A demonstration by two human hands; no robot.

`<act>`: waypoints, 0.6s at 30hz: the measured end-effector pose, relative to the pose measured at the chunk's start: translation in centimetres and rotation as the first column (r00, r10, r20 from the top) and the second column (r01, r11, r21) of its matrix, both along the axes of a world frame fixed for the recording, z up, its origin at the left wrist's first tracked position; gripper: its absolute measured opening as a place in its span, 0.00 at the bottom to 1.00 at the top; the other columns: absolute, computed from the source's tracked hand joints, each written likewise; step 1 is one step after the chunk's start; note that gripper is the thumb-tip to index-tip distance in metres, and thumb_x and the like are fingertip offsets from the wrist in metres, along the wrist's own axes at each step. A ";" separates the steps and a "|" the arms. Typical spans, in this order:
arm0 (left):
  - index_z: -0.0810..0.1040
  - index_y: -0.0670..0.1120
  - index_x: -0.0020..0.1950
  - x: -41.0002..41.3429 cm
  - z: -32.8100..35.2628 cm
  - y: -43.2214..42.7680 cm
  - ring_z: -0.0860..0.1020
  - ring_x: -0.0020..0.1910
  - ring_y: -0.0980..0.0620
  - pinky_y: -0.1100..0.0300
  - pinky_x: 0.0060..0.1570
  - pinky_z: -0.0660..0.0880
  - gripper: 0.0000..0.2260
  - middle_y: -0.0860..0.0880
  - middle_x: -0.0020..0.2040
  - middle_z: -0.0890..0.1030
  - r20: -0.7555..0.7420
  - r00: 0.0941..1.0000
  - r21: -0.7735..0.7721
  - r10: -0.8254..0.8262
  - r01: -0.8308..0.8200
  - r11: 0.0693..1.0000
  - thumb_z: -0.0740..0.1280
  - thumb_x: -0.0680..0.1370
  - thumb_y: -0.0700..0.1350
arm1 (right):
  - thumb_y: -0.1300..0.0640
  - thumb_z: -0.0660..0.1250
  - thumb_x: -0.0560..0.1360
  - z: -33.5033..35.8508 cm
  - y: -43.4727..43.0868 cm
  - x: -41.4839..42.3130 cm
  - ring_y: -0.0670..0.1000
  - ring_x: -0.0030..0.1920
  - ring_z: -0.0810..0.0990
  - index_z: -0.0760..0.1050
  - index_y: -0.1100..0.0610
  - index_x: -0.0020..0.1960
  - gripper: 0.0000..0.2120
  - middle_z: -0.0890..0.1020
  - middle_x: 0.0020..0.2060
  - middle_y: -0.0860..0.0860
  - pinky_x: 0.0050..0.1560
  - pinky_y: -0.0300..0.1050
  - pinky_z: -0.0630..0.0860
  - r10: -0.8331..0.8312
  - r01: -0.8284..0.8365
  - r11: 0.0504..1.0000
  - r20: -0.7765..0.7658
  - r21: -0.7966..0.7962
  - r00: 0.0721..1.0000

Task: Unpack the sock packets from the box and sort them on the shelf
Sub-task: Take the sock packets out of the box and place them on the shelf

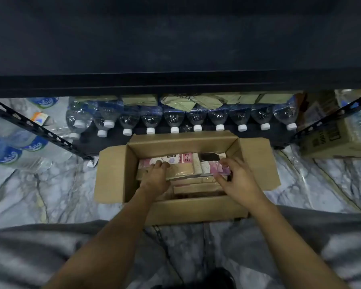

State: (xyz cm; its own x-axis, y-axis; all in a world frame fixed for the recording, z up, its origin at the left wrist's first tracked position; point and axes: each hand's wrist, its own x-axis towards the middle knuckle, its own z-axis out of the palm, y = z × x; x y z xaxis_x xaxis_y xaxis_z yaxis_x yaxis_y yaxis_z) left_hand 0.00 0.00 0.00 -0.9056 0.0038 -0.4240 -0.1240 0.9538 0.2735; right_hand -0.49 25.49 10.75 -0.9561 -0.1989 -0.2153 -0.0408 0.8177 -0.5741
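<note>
Here, left hand (155,176), right hand (239,180): grip clamped on glossy sock packets (182,171) in cardboard box (113,174).

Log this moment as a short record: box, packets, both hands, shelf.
box: cardboard box, flaps open, on the marble floor in front of the shelf
packets: packets stacked inside the box
left hand: left hand in the box, fingers curled on the top packets' left end
right hand: right hand, grip on their right end
shelf: dark shelf; bottles lying in a row underneath, caps toward the box
</note>
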 end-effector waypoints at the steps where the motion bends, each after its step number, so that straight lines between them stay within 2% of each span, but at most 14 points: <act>1: 0.67 0.50 0.70 -0.1 -0.2 0.0 0.70 0.66 0.42 0.46 0.63 0.68 0.27 0.47 0.67 0.70 0.033 0.999 -0.004 -0.003 0.003 1.000 0.70 0.73 0.50 | 0.51 0.70 0.73 -0.2 0.2 -0.1 0.55 0.57 0.73 0.75 0.53 0.60 0.17 0.77 0.56 0.51 0.59 0.53 0.72 -0.009 0.009 1.000 -0.017 -0.010 1.000; 10: 0.67 0.51 0.68 -0.8 -3.0 -0.7 0.68 0.66 0.44 0.44 0.60 0.68 0.30 0.48 0.65 0.69 -0.002 1.000 -0.004 -0.005 0.005 1.000 0.75 0.70 0.52 | 0.51 0.70 0.73 -0.6 0.5 -0.4 0.52 0.55 0.75 0.76 0.51 0.59 0.16 0.75 0.52 0.45 0.57 0.55 0.75 -0.028 0.026 0.997 -0.014 -0.077 1.000; 14: 0.67 0.52 0.69 -1.5 -3.2 -1.5 0.67 0.67 0.45 0.48 0.62 0.64 0.33 0.49 0.69 0.67 0.014 1.000 0.058 -0.015 0.014 0.998 0.78 0.67 0.48 | 0.51 0.70 0.73 -0.6 0.3 -0.7 0.52 0.55 0.75 0.76 0.51 0.59 0.16 0.74 0.51 0.44 0.57 0.58 0.74 -0.036 0.034 0.994 -0.016 -0.106 0.999; 18: 0.67 0.53 0.70 -1.6 -3.1 -2.4 0.66 0.67 0.46 0.53 0.63 0.63 0.36 0.50 0.69 0.65 0.036 0.998 0.083 -0.047 0.044 0.996 0.79 0.66 0.43 | 0.52 0.71 0.72 -0.6 0.2 -0.7 0.52 0.52 0.76 0.76 0.51 0.58 0.15 0.74 0.49 0.43 0.55 0.57 0.75 -0.031 0.027 0.993 -0.038 -0.117 0.999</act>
State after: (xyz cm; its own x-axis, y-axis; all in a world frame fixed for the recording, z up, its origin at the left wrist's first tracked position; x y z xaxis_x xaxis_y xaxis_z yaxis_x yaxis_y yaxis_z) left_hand -1.57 -2.38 -3.10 -0.8870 0.0808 -0.4545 -0.0930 0.9331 0.3474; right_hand -1.16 25.68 10.10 -0.9692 -0.1923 -0.1538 -0.0428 0.7468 -0.6637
